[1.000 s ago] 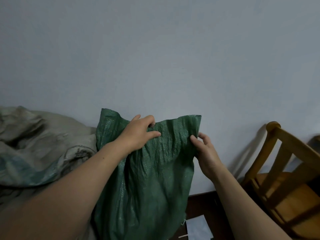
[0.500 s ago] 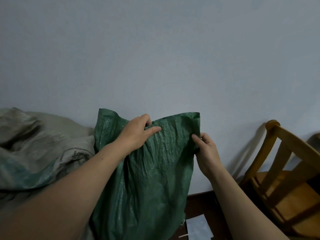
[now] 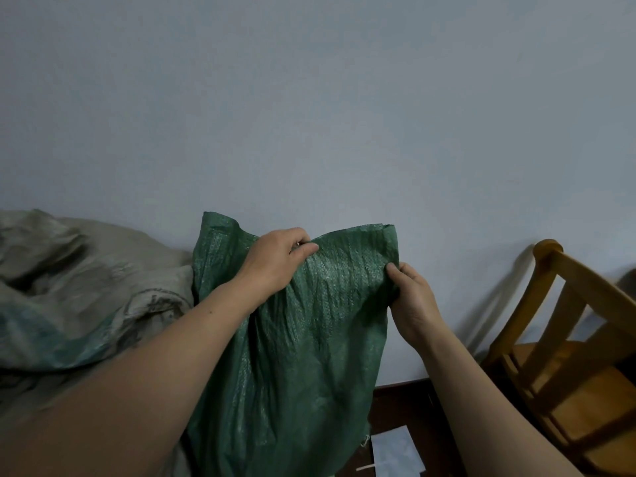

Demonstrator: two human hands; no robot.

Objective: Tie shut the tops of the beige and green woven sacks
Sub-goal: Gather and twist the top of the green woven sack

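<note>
While fingers of left hand (image 3: 275, 259) and right hand (image 3: 411, 297) pinch green sack (image 3: 309, 356) top | beige sack (image 3: 86, 270) left | chair (image 3: 568, 356) right

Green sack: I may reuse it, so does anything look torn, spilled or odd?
No tear or spill shows. The green sack is creased, gripped at its top by the left hand and right hand. A pale thread dangles at its lower right edge.

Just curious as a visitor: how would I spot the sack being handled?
Along the pale grey-blue wall, look between the crumpled beige woven sack on the left and the yellow wooden chair on the right. There is a dark green woven sack, its top gripped by the left hand and right hand. Unlike its beige neighbour, it is green and the only one held.
</note>
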